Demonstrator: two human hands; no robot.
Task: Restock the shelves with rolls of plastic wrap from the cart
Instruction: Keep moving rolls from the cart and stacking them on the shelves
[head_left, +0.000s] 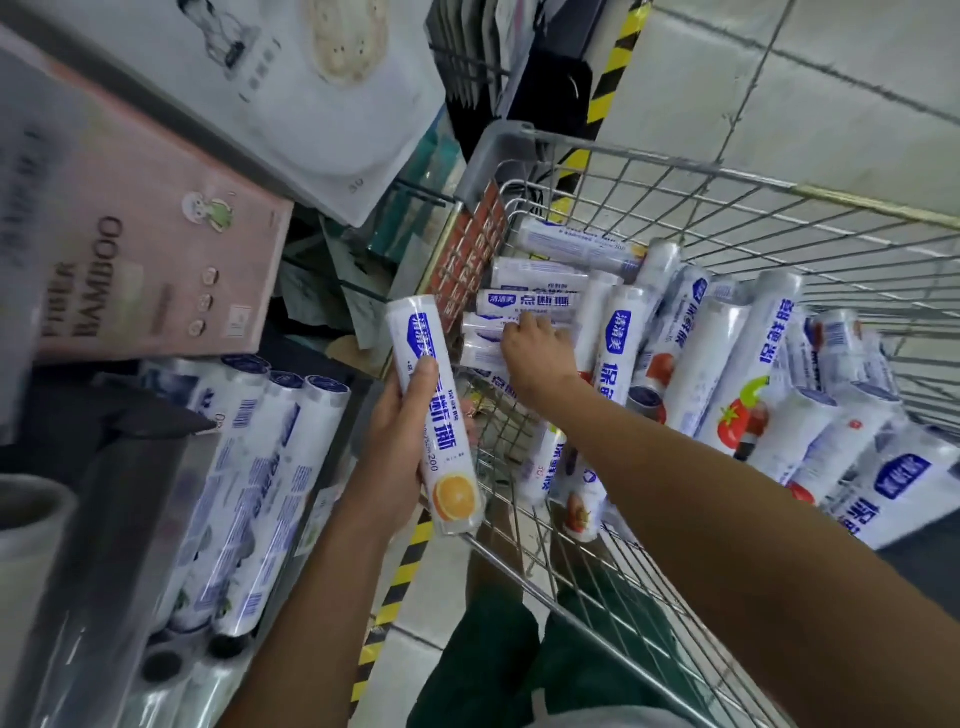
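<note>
Left hand: the left hand (400, 431) is wrapped round the middle of an orange-print roll (435, 410) of plastic wrap, fingers closed on it and thumb up its face. It holds the roll upright just outside the cart's near-left corner.

Right hand: the right hand (535, 351) reaches over the rim into the cart (727, 182). Its fingers (511, 325) are bent down onto the stacked rolls (524, 301) at the cart's left end. Whether they have closed round one cannot be told.

Task's thing: most of the stock is in the cart. The stacked rolls lie crosswise on the left, and tomato-print rolls (737, 374) lean in a loose heap toward the right side.

Shelf: to the left, beside the cart, shelved rolls (260, 467) lie side by side on the shelf (62, 410), under a pink bamboo box (156, 249).

Step in hand: probably gathering a second roll before turning to the shelf.

Doing it well: take the topmost roll of the stack and curl the fingers right round its middle, since the film wrapper looks slick. Lift it straight up, clear of the wire rim. Keep the left grip firm meanwhile.

Placing: lay each roll parallel to the shelved rolls and against them, label outward.
</note>
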